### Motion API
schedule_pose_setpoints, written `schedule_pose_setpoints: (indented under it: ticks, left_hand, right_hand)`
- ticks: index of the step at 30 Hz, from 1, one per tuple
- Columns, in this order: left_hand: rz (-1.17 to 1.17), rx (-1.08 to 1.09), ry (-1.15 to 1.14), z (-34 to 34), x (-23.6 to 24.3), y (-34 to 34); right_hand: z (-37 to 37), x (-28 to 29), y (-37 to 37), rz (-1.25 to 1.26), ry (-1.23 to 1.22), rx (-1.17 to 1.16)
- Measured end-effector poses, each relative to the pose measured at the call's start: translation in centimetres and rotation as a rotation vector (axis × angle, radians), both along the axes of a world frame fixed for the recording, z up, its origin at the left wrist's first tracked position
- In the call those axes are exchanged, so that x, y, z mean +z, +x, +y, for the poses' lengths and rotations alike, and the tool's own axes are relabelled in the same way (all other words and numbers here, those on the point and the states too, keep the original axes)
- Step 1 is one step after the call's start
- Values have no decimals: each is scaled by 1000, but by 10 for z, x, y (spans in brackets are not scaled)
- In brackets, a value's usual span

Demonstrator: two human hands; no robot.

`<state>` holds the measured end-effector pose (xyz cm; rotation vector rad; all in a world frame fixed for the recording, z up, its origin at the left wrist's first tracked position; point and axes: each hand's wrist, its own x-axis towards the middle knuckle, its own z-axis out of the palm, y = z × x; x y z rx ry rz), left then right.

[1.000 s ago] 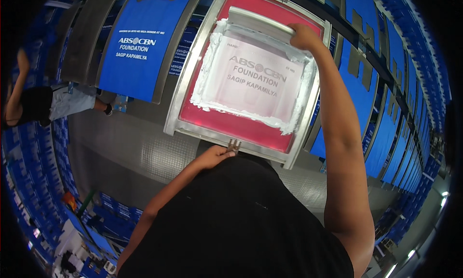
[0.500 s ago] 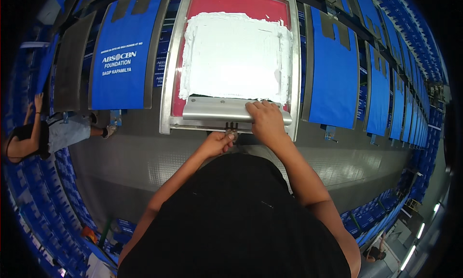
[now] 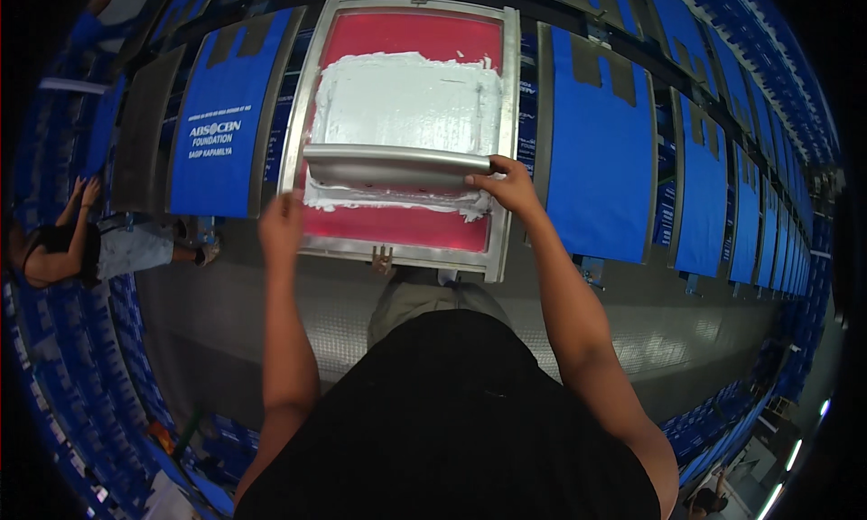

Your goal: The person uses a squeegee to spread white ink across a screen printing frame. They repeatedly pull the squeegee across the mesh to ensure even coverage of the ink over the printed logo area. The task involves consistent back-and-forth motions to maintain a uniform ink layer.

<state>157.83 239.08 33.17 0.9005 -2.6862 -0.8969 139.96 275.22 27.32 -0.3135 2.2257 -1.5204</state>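
Observation:
A screen-printing frame (image 3: 296, 132) with silver metal rails and a red mesh (image 3: 397, 231) lies in front of me. Thick white ink (image 3: 397, 105) covers much of the mesh. Across its lower part rests a long metal squeegee (image 3: 388, 168), tilted, with ink along its lower edge. My right hand (image 3: 510, 186) is closed on the squeegee's right end, thumb in front. By the frame's left rail is my left hand (image 3: 282, 222), smeared by motion; whether its fingers grip the rail cannot be made out. A small pronged metal bracket (image 3: 381, 260) sits at the frame's near edge.
Blue printed fabric panels on boards stand in a row, one panel (image 3: 221, 123) to the left and another (image 3: 601, 150) to the right. Grey textured floor (image 3: 217, 321) lies below. Another person (image 3: 68, 240) stands at the far left with hands raised.
My left hand has left the bracket and moved to the frame's left rail. My right hand has shifted to the squeegee's right end; the squeegee now sits farther up the mesh, over the ink.

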Motion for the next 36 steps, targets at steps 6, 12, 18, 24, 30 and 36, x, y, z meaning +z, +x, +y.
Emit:
schedule_pose_setpoints:
  ticks: [6,12,18,24,30,36]
  left_hand:
    - [15,151,291,-103,-95,-4]
    - [140,81,480,-11,-55,1]
    - [165,-77,550,223,-60,-59]
    - [118,-30,616,344,-64,-89]
    - [88,79,517,375,-76,-104]
    - [69,90,555,373,-98,-114]
  right_hand:
    - [-26,-21,-11,-160,-164,-104]
    - [80,25,-11,-79,-119,-144]
    - [297,44,-20,-137,-124,-350]
    - [414,21,-42,-179,-130,-347]
    - [444,-14,-91,-140,-107,-288]
    - [452,-32,-96,-155,-147,-253]
